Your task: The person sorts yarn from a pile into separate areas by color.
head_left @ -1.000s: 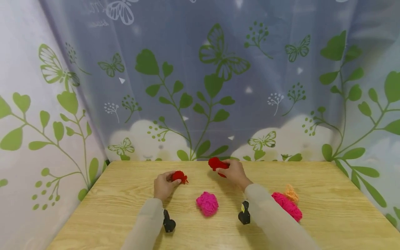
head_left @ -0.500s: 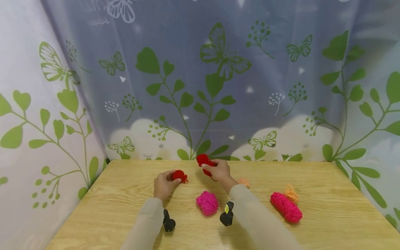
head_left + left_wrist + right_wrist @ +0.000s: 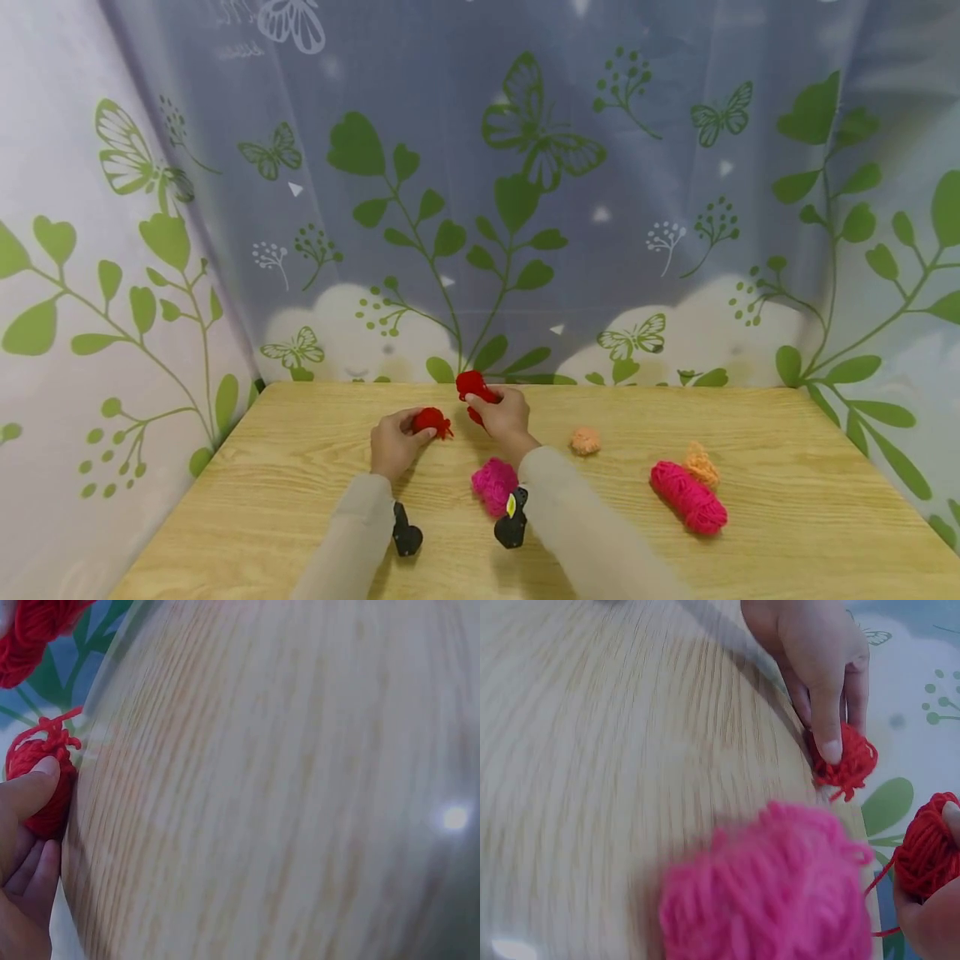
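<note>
In the head view my left hand holds a small red yarn ball on the table, thumb on its near side. A short tuft of loose strands sticks out of this ball. To the right, my right hand grips a second bundle of red yarn by the table's back edge. The right wrist view shows a loose strand trailing from that second bundle; the bundle looks raised, with a gap between the two red pieces. Nearer me, a magenta yarn ball lies partly behind the right wrist's black camera.
On the wooden table, a small peach yarn ball lies right of my right hand. Farther right are a hot-pink yarn skein and an orange yarn bundle, touching or nearly so. A patterned curtain stands behind the table.
My right hand has moved left with its red yarn, closer to the left hand, uncovering the peach ball. The left hand and its red ball have stayed in place.
</note>
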The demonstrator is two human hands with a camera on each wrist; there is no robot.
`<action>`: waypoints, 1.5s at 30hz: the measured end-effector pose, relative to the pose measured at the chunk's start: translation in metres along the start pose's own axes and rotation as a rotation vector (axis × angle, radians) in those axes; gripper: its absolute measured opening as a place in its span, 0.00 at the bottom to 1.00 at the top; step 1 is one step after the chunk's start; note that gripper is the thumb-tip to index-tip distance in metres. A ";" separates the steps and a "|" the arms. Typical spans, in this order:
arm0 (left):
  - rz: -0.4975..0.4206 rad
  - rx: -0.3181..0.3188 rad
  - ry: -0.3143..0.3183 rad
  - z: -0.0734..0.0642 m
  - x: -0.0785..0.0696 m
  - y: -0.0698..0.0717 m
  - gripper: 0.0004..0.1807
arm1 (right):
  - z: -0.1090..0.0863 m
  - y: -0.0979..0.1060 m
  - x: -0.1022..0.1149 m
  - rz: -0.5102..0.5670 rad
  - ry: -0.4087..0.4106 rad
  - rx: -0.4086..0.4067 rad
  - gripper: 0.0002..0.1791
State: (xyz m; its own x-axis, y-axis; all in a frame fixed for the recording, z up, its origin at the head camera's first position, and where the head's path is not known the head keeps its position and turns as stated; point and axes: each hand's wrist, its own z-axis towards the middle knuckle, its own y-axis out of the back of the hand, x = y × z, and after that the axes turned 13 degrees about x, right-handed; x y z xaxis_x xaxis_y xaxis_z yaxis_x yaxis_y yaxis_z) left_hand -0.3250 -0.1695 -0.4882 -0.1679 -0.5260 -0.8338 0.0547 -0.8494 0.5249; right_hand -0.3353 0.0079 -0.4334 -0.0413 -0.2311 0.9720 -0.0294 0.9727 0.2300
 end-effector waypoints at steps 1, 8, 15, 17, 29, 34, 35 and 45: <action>0.001 -0.001 0.001 0.000 0.000 0.000 0.21 | 0.000 -0.002 0.000 0.001 -0.004 -0.008 0.21; -0.007 0.004 -0.001 0.001 -0.001 0.000 0.21 | -0.004 -0.015 0.003 0.002 -0.027 0.001 0.21; -0.008 0.007 -0.021 0.000 -0.002 0.002 0.20 | -0.007 -0.024 -0.001 0.012 -0.051 0.013 0.21; -0.008 0.004 -0.020 0.000 -0.002 0.002 0.20 | -0.008 -0.026 -0.003 0.017 -0.068 0.051 0.22; -0.066 0.000 0.003 0.000 -0.003 0.001 0.21 | -0.007 -0.027 -0.005 -0.109 -0.070 0.127 0.23; -0.065 0.002 0.011 -0.002 -0.004 0.001 0.21 | -0.009 -0.028 -0.007 -0.106 -0.075 0.122 0.22; -0.062 0.000 0.012 -0.002 -0.003 0.001 0.21 | -0.009 -0.028 -0.008 -0.110 -0.072 0.121 0.22; -0.056 -0.008 0.009 0.000 -0.002 -0.001 0.20 | -0.007 -0.026 -0.010 -0.138 -0.065 0.126 0.21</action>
State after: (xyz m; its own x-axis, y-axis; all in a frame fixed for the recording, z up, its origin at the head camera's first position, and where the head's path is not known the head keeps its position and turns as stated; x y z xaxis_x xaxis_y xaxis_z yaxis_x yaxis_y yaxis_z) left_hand -0.3242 -0.1678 -0.4867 -0.1623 -0.4781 -0.8632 0.0532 -0.8778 0.4761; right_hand -0.3268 -0.0148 -0.4486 -0.0923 -0.3669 0.9257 -0.1644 0.9225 0.3493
